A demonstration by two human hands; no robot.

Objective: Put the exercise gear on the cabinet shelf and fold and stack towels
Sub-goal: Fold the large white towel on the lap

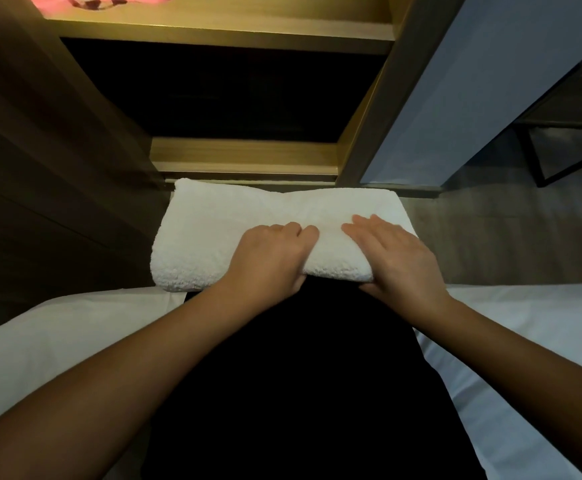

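A folded white towel (234, 223) is held out in front of me, level, just below the wooden cabinet. My left hand (269, 258) grips its near edge with fingers curled over the top. My right hand (397, 258) lies on top at the right, fingers spread flat, thumb under the near edge. Pink exercise gear (99, 1) rests on the lit cabinet shelf (220, 32) at the top left, cut off by the frame. The compartment below that shelf is dark, and its contents cannot be made out.
A lower wooden ledge (244, 154) of the cabinet sits right behind the towel. An open pale cabinet door (483, 84) stands to the right. White bedding (532, 341) spreads on both sides of my dark-clothed legs. A black metal frame (573, 147) stands at far right.
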